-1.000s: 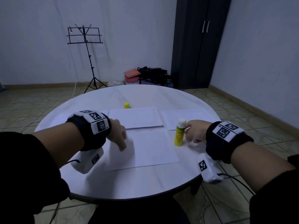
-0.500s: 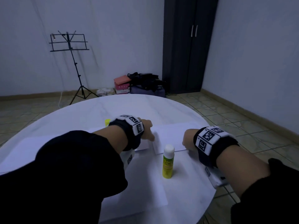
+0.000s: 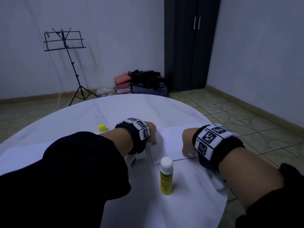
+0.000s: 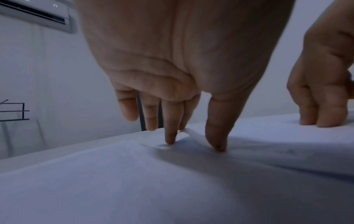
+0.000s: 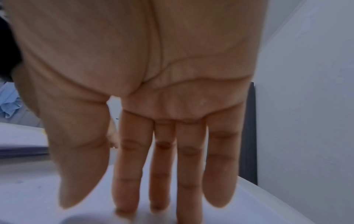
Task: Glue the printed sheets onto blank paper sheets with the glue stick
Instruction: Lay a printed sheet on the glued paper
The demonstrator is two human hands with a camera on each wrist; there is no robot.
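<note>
An uncapped glue stick (image 3: 166, 176), yellow-green with a white top, stands on the blank sheet (image 3: 189, 186) near me. Just beyond it lies a white sheet (image 3: 171, 140); print shows faintly at its near left edge. My left hand (image 3: 153, 142) touches that sheet's left edge; in the left wrist view its fingers (image 4: 170, 139) point straight down, and a paper corner (image 4: 184, 134) lifts slightly between finger and thumb. My right hand (image 3: 185, 150) rests on the same sheet's near edge, with its straight fingers (image 5: 126, 197) touching the paper. Neither hand holds anything.
The glue's yellow cap (image 3: 102, 127) stands farther back on the round white table (image 3: 115, 109). More paper (image 3: 24, 153) lies at the left, partly hidden by my left sleeve. The table edge (image 3: 223, 203) is close on my right. A music stand (image 3: 65, 40) and bags (image 3: 148, 81) are beyond.
My right hand let go of the glue stick, which stays standing. Both hands moved from the near sheet onto the sheet on the right. The view has shifted closer.
</note>
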